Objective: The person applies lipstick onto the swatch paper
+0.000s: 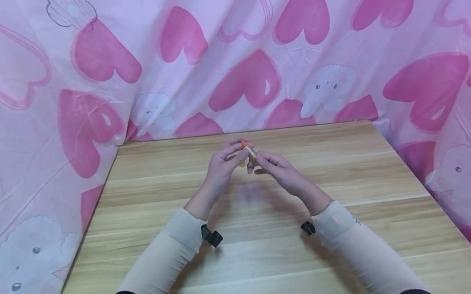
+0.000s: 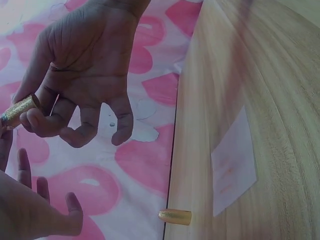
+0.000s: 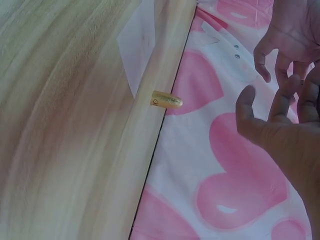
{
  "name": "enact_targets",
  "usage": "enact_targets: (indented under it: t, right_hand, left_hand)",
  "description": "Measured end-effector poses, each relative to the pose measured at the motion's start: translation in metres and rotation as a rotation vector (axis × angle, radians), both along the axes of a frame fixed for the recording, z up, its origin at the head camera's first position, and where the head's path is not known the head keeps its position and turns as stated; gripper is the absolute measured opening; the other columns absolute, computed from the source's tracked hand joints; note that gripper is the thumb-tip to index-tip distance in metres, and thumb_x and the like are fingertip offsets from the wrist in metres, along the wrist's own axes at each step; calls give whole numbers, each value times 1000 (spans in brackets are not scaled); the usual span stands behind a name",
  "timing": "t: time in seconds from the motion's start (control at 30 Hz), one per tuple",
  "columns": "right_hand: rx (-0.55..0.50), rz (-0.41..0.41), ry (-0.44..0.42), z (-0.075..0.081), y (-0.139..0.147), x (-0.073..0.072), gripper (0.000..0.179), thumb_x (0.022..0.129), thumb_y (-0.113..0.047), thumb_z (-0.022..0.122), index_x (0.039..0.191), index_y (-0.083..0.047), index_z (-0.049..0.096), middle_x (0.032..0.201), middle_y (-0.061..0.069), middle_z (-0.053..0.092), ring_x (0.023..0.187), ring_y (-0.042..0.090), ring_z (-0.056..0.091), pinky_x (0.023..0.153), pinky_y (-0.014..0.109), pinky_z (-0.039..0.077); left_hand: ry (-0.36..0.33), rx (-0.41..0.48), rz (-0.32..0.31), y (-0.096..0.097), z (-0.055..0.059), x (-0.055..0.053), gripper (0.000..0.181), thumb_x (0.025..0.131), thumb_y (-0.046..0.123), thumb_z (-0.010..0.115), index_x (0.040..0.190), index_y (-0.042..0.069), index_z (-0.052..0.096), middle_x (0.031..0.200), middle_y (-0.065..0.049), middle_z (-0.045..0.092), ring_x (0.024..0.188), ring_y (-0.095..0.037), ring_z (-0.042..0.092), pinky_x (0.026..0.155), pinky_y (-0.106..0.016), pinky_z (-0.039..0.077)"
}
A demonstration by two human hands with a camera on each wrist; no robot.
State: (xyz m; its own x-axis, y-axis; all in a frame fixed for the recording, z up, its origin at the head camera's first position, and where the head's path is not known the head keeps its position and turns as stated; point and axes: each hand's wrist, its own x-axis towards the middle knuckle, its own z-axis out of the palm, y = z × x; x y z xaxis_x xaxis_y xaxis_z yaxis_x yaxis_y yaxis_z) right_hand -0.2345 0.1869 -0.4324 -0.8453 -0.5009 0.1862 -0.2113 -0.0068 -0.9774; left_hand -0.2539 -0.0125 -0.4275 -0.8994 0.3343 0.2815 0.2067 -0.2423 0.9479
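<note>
A lipstick (image 1: 251,154) with an orange-red tip and gold base is between both hands above the far part of the table. My right hand (image 1: 275,165) pinches the gold base; in the left wrist view that base (image 2: 23,108) sits between thumb and forefinger, other fingers loosely curled. My left hand (image 1: 221,164) holds the upper part with thumb and forefinger near the coloured tip, its remaining fingers spread. Near the table's far edge stands a gold, round-topped cap (image 2: 176,216), mostly hidden by the hands in the head view.
A small pale sheet of paper (image 1: 250,194) with faint orange marks lies on the wooden table (image 1: 247,260), nearer than the cap. Pink heart-patterned cloth (image 1: 246,83) hangs behind and on both sides of the table.
</note>
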Motion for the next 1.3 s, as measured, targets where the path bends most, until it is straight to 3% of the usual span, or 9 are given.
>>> enact_targets:
  t: [0.13, 0.33, 0.4, 0.57, 0.63, 0.83, 0.9, 1.1, 1.3]
  right_hand:
    - [69, -33, 38, 1, 0, 0, 37, 111, -28, 39, 108, 2, 60, 107, 12, 62, 116, 32, 55, 108, 62, 34]
    - [164, -122, 98, 2, -3, 1, 31, 110, -29, 43, 110, -5, 61, 115, 15, 62, 123, 27, 52, 106, 55, 37]
    - [216, -182, 156, 2, -5, 1, 27, 108, -31, 46, 109, -10, 63, 112, 11, 64, 117, 23, 55, 100, 54, 41]
    - [335, -320, 445, -1, -8, 2, 17, 105, -25, 56, 110, -12, 66, 99, 2, 67, 101, 20, 60, 88, 50, 49]
    - [328, -324, 475, -1, -8, 2, 16, 104, -20, 58, 111, -9, 67, 96, 3, 68, 98, 21, 62, 86, 49, 51]
    - [87, -50, 91, 5, -3, 3, 30, 108, -21, 48, 122, 2, 61, 96, 13, 67, 101, 26, 62, 97, 49, 49]
    - [32, 27, 14, 6, 1, 2, 33, 109, -23, 46, 123, 2, 61, 95, 14, 64, 100, 26, 61, 101, 52, 47]
    - [2, 125, -56, 6, 5, 3, 27, 108, -23, 47, 113, -4, 67, 95, 9, 62, 94, 22, 59, 99, 49, 49]
    - [1, 108, -40, 7, 4, 3, 28, 109, -21, 45, 107, 0, 64, 99, 9, 61, 97, 22, 57, 99, 50, 48]
  left_hand:
    - [23, -25, 39, -1, 0, -1, 27, 97, 13, 69, 119, -1, 71, 137, -8, 55, 130, -18, 47, 103, -44, 45]
    - [41, -27, 90, 0, 2, -1, 28, 96, 13, 70, 119, -2, 71, 135, -11, 55, 129, -20, 47, 107, -47, 37]
    - [36, -37, 124, 0, 2, 0, 28, 95, 17, 72, 118, 1, 73, 133, -9, 58, 128, -19, 47, 107, -47, 36]
    - [15, -15, 172, 4, -3, -1, 29, 93, 20, 74, 116, 3, 74, 131, -10, 59, 126, -17, 50, 105, -45, 40]
    - [10, 6, 154, 4, -4, 0, 30, 93, 21, 74, 116, 2, 74, 129, -8, 61, 127, -18, 51, 105, -45, 43]
    - [22, 32, 29, -1, -1, 1, 23, 97, 15, 68, 115, 1, 74, 125, -12, 66, 126, -21, 54, 107, -46, 41]
    - [24, 51, -17, -3, -1, 1, 19, 97, 12, 66, 112, 5, 76, 126, -15, 65, 126, -24, 54, 106, -48, 42]
    - [30, 62, -110, -5, -2, 1, 20, 98, 10, 65, 110, 17, 78, 130, -15, 62, 132, -26, 48, 106, -51, 41]
    - [34, 43, -112, -6, -2, 1, 21, 97, 10, 65, 115, 4, 74, 130, -13, 61, 131, -25, 48, 102, -49, 45]
